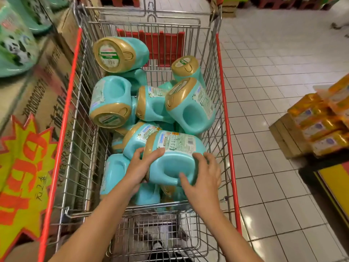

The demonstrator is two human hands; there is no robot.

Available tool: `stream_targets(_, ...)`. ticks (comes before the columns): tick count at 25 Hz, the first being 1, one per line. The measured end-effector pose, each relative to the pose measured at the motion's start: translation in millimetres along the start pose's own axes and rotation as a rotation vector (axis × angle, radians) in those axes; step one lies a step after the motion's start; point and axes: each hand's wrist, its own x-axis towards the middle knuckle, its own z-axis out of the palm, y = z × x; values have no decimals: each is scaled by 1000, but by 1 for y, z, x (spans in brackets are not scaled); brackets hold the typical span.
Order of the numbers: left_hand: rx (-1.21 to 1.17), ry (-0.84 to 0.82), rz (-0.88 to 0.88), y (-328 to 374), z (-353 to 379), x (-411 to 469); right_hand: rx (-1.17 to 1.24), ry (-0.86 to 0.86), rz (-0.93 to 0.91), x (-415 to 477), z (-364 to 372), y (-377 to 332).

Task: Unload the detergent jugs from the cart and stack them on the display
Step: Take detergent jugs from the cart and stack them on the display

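Left hand (140, 167) curling, right hand (203, 176) spread-fingered, are cupping a turquoise gold-capped plastic jug (177, 146) — prob. heavy, slick, so handle hollow (170, 169) betw. thumbs is looking the surer hold.

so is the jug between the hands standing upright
No, the jug lies on its side, gold cap end in the left hand, base in the right hand.

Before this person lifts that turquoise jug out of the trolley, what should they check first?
1. Left hand grips the gold cap end of the teal plastic detergent jug: ok.
2. Right hand holds its opposite end: ok.
3. Nothing lies on top of that jug: ok.
4. Cap closed tight: cannot tell.
5. Free spot on the cardboard-box display: cannot tell.
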Motion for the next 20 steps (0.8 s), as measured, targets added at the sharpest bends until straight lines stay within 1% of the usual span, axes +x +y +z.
stream_targets(1, -22, 0, -15, -4, -3, -4, -71, -1, -98, -8, -1, -4)
stream_targets(4, -47, 6, -36, -10, -7, -10, -360, -61, -481, -21, 4, -10)
stream_targets(6, -42, 22, -46, -11, -8, -13, -525, -60, -591, -23, 6, -13)
stream_targets(7, -36, 25, -52, -12, -9, -15, -550, -45, -617, -23, 7, -15)
stream_targets(10, -6, 23, -66, -13, -10, -21, -499, -60, -744, -20, 9, -17)
stream_targets(13, -14, 24, -59, -13, -9, -25, -505, -113, -807, -16, 6, -22)
stream_targets(15, -99, 1, -50, -16, -9, -27, -486, -132, -824, -13, 1, -25)
stream_targets(18, -252, -2, -14, -16, -8, -33, -425, -110, -789, -5, -12, -31)
stream_targets(20, -364, 12, -12, -17, -5, -37, -350, -91, -677, 4, -25, -37)
